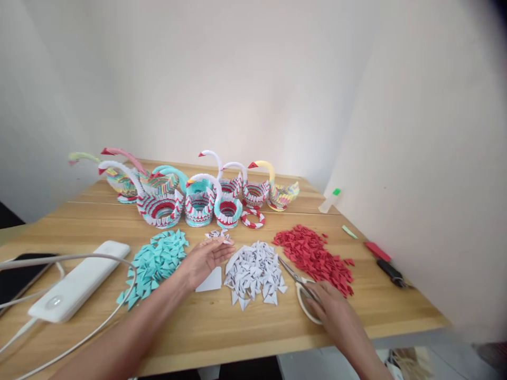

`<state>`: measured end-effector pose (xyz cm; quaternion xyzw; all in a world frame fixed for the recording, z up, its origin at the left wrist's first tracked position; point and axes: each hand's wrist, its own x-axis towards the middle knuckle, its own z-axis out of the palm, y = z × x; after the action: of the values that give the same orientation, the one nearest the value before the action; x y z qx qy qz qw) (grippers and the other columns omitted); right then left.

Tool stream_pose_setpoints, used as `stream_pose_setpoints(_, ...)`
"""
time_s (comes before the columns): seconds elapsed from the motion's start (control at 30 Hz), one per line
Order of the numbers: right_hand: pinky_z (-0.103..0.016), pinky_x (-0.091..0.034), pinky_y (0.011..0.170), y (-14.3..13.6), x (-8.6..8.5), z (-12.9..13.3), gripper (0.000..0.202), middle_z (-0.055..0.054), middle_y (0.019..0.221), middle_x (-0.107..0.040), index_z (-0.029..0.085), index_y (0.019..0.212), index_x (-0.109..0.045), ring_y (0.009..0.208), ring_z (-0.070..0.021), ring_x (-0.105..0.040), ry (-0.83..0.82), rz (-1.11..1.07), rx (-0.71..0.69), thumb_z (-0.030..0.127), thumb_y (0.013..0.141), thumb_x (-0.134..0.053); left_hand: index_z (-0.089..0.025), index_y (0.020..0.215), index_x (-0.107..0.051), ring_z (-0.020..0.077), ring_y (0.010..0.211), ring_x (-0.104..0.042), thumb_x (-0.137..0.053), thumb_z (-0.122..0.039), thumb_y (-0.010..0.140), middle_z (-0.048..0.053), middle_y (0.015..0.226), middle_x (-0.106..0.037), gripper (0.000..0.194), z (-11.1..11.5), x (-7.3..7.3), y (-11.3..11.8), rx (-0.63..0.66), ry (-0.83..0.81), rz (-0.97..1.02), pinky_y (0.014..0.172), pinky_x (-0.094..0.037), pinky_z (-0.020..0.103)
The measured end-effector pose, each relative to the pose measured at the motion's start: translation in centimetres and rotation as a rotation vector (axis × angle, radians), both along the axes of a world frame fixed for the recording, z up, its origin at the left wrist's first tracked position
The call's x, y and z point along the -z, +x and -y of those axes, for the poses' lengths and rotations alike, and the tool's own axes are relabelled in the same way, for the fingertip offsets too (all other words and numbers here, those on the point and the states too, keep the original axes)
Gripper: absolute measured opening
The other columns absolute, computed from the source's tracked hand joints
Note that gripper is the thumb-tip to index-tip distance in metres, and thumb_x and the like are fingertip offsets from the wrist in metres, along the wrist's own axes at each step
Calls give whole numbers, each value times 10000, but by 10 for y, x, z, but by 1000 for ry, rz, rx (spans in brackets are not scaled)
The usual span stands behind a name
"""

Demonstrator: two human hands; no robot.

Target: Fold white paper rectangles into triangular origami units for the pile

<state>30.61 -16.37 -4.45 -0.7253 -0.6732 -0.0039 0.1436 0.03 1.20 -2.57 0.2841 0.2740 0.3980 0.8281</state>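
Left hand (208,256) is reached over the middle of the wooden desk (222,330), between the turquoise paper pile (161,261) and the white paper pile (255,269); a small pale piece (226,241) seems pinched at the fingertips, but the grip cannot be told for sure. A small cluster of folded pieces (214,234) lies just beyond, and white card (212,281) lies flat below the palm. Right hand (336,311) is placed on the scissors (293,273), fingers at the handles, toward the front edge; how firmly they are grasped cannot be told. The blades are pointed away from the front edge, into the gap between the white pile and the red paper pile (312,253). Main risk as judged: if the scissors are swung or dragged sideways, either pile could be caught and colours mixed. The small piece could be dropped among lookalikes if pinched loosely, and turquoise pieces could be swept by the left forearm. The swan models (160,208) and red-and-white ring (259,223) are stood or laid farther back; light parts could be knocked by a long reach. Near the left edge, the cable (101,256) is looped over the power bank (79,282); turquoise pieces could be pulled along if it is snagged.
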Motion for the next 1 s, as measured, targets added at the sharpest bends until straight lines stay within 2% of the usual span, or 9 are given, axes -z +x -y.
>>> stream_pose_setpoints(0.2, -333, -523, 742, -1, -3, 0, 296, -85, 975, -651, 221, 1094, -617, 875, -231, -635, -3, 2, 74, 285, 840, -479, -98, 827, -683, 206, 811, -693, -693, -168, 783, 125, 897, -729, 84, 3, -4, 0, 7, -17, -4, 784, -550, 287)
stream_pose_setpoints(0.33, -318, -535, 712, -14, -26, 2, 310, -84, 990, -650, 212, 1137, -572, 863, -223, -638, 59, -104, 86, 325, 858, -498, -96, 819, -680, 201, 804, -688, -717, -204, 770, 117, 865, -728, 124, 6, -7, 1, 28, -9, 42, 800, -544, 297)
stream_pose_setpoints(0.43, -254, -536, 665, -43, -45, -1, 340, -69, 988, -639, 238, 1216, -528, 820, -180, -631, 53, -268, -85, 285, 882, -483, -102, 834, -681, 202, 816, -686, -734, -225, 759, 108, 855, -725, 154, 9, -9, 3, 53, -4, 49, 816, -536, 295)
stream_pose_setpoints(0.5, -241, -529, 664, -64, -50, -5, 336, -64, 966, -633, 237, 1210, -536, 778, -164, -623, 69, -350, -190, 230, 878, -485, -101, 841, -684, 200, 809, -687, -739, -226, 754, 107, 843, -724, 162, 11, -10, 3, 69, -8, 43, 807, -536, 286)
stream_pose_setpoints(0.67, -252, -513, 769, -95, -46, -14, 378, -66, 997, -614, 221, 1206, -551, 864, -167, -607, 113, -435, -356, 128, 846, -485, -99, 855, -691, 195, 777, -685, -740, -200, 746, 100, 808, -722, 156, 13, -12, 4, 88, -32, 67, 776, -542, 281)
stream_pose_setpoints(1.0, -271, -519, 792, -97, -42, -19, 391, -80, 990, -618, 207, 1208, -568, 880, -180, -606, 119, -452, -395, 118, 835, -495, -109, 856, -682, 168, 744, -670, -752, -209, 735, 88, 829, -714, 172, 14, -11, 4, 131, -10, 64, 729, -538, 259)
